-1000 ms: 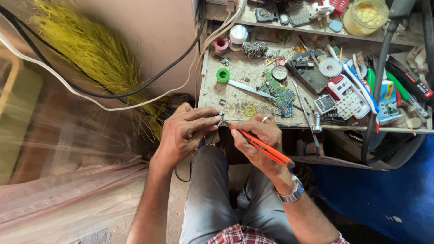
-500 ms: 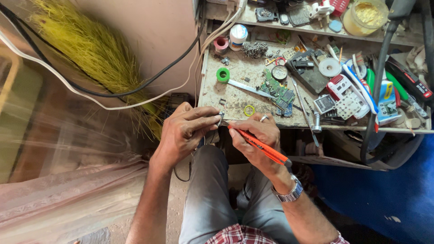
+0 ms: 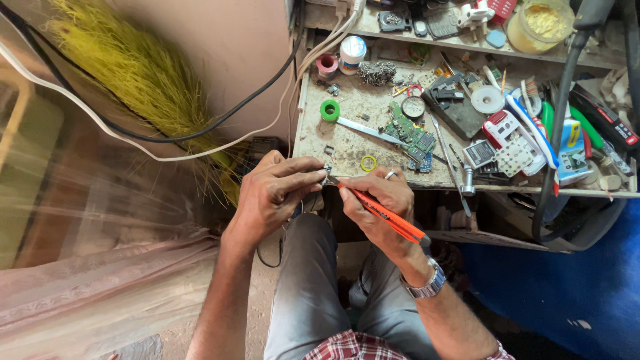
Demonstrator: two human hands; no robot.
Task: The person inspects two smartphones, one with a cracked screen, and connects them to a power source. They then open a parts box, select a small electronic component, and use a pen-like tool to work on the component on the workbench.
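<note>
Pinching a small metal part (image 3: 327, 169) between thumb and fingertips, the left hand (image 3: 277, 193) holds it just below the near edge of the workbench (image 3: 313, 137), above the person's lap; the right hand (image 3: 377, 203) is clenched around an orange-handled tool (image 3: 383, 215), whose tip touches or nearly touches the part; which of the 2 cannot be told at this size. The tool's long axis runs diagonally, from its tip at upper left by the part down to its butt at lower right near the wristwatch (image 3: 425, 283); so the part lies to the left of the right hand and at the fingertips of the left, the 2 hands almost meeting over it. On the bench just beyond sit a yellow ring (image 3: 368, 163), a green circuit board (image 3: 412, 137) and a green tape roll (image 3: 329, 110), all apart from both hands.
</note>
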